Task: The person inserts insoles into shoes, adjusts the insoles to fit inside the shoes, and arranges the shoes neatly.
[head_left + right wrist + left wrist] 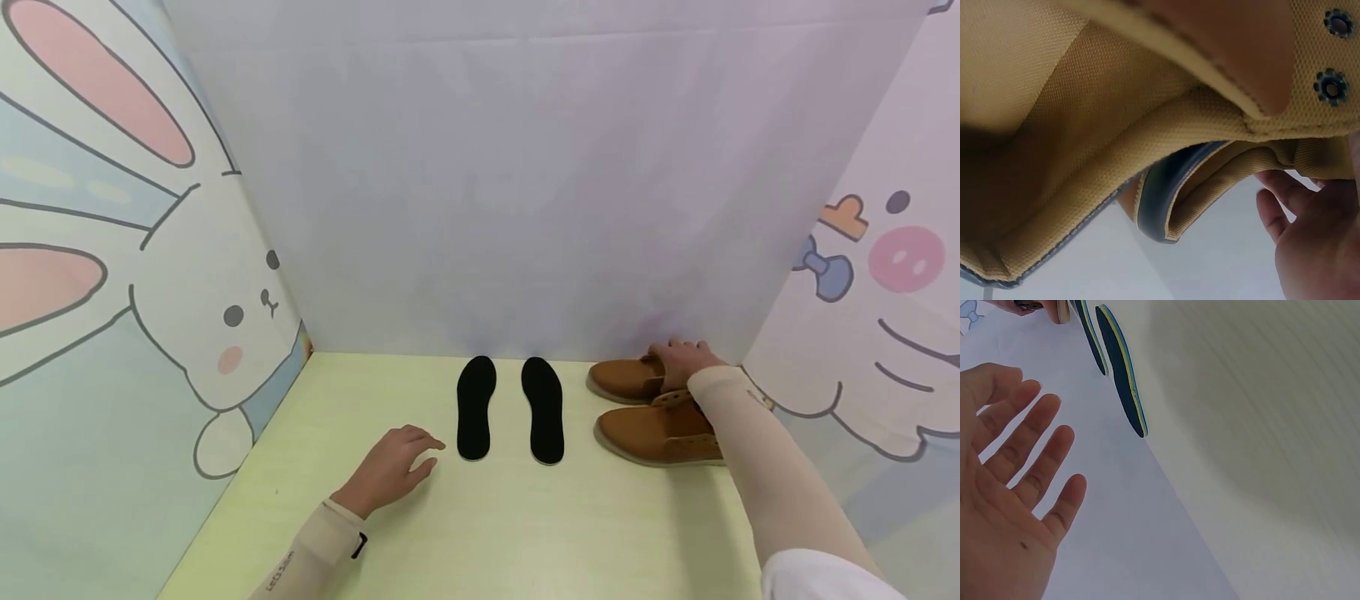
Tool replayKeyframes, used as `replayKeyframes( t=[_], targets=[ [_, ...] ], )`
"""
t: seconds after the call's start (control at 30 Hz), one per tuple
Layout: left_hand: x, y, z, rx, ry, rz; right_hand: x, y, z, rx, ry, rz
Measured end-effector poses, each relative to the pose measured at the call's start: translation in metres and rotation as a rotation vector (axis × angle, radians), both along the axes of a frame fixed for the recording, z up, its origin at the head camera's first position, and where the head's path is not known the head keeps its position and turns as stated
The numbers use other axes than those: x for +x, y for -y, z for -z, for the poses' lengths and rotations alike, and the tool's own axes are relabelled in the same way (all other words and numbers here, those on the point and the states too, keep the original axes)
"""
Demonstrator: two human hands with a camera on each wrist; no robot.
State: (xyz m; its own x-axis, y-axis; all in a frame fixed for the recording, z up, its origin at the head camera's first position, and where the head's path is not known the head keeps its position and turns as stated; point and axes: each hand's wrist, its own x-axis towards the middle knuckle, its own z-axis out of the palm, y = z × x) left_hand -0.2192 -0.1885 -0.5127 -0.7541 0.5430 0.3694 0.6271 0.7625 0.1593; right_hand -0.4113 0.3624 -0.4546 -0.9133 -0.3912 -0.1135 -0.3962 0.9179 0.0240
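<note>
Two black insoles, the left one and the right one, lie flat side by side; the left wrist view shows a blue and yellow edge on the nearer insole. My left hand hovers left of them, fingers spread and relaxed, holding nothing. To the right lie two brown lace-up shoes, toes pointing left: a far shoe and a near shoe. My right hand grips the far shoe around its upper, fingers over its far side. In the right wrist view the near shoe's tan lining partly blocks that hand.
A pale yellow-green tabletop carries everything. Behind it rises a plain whitish cloth wall. Side panels with a cartoon rabbit and a cartoon pig border the left and right.
</note>
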Motion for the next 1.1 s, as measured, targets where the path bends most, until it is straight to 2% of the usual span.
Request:
replayKeyframes(
  t=[0.23, 0.57, 0.8, 0.97, 1.1],
  targets=[
    [0.001, 0.0, -0.001, -0.009, 0.004, -0.013, 0.006, 0.008, -0.023, -0.054, -0.065, -0.009],
    [0.005, 0.004, 0.002, 0.005, -0.011, -0.016, 0.011, 0.021, -0.053, -0.067, -0.179, -0.067],
    [0.006, 0.006, 0.002, 0.027, -0.029, -0.011, 0.032, 0.049, -0.077, -0.08, -0.249, -0.183],
    [0.006, 0.005, 0.003, 0.061, -0.062, -0.014, 0.051, 0.074, -0.083, -0.031, -0.301, -0.264],
    [0.004, 0.004, 0.003, 0.055, -0.107, -0.068, 0.069, 0.096, -0.084, 0.019, -0.326, -0.291]
  ],
)
